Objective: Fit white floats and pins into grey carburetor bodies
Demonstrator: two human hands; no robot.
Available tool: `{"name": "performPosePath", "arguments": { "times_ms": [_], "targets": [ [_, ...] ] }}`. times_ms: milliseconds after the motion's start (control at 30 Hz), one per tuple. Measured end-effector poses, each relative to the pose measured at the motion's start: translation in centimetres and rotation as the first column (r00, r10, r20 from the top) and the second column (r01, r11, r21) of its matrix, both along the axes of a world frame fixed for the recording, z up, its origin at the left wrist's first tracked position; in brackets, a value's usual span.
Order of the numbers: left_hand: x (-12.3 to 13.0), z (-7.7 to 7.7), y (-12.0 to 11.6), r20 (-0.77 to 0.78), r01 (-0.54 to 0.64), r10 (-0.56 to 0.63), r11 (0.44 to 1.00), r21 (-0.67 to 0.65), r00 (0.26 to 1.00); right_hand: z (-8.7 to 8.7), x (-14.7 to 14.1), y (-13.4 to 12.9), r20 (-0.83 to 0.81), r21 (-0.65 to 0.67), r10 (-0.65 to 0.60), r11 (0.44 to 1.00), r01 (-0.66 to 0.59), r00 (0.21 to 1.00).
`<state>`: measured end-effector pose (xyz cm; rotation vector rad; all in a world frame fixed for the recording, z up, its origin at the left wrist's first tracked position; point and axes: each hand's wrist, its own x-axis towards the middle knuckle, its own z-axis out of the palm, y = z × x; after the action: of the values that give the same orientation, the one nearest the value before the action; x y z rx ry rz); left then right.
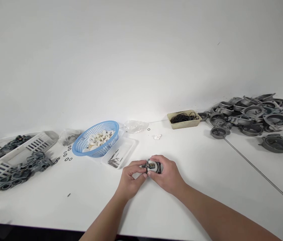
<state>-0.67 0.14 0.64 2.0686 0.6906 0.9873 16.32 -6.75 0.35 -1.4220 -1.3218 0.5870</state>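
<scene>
My left hand [131,178] and my right hand [166,174] meet at the middle of the white table [186,187]. Between their fingers they hold a small metal-and-white assembled part [153,166], probably a valve body. Its grey metal body and white centre show, with a dark fitting at its left end. My fingers hide much of it. The closest thing to my hands is a clear plastic tray [118,153] holding thin dark pins, just beyond my left hand.
A blue plastic basket [96,139] of white pieces stands beyond the clear tray. Left lie white slotted trays [18,154] with dark cast parts and several loose O-rings [67,154]. Right sit a tan tray [184,119] of black rubber rings and a heap of grey metal housings [252,115].
</scene>
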Motion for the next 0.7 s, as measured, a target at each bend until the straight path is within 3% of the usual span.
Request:
{"name": "performPosePath", "arguments": {
  "times_ms": [333,700],
  "targets": [
    [0.0,1.2,1.0,-0.081,0.111,-0.112,0.994,-0.025,0.99,-0.1,0.0,-0.1,0.003,0.011,0.005,1.0,-0.005,1.0],
    [0.2,0.2,1.2,-0.021,0.148,-0.151,0.983,-0.107,0.988,0.5,0.5,0.0,0.026,-0.015,0.037,0.999,-0.037,0.999]
  ]
}}
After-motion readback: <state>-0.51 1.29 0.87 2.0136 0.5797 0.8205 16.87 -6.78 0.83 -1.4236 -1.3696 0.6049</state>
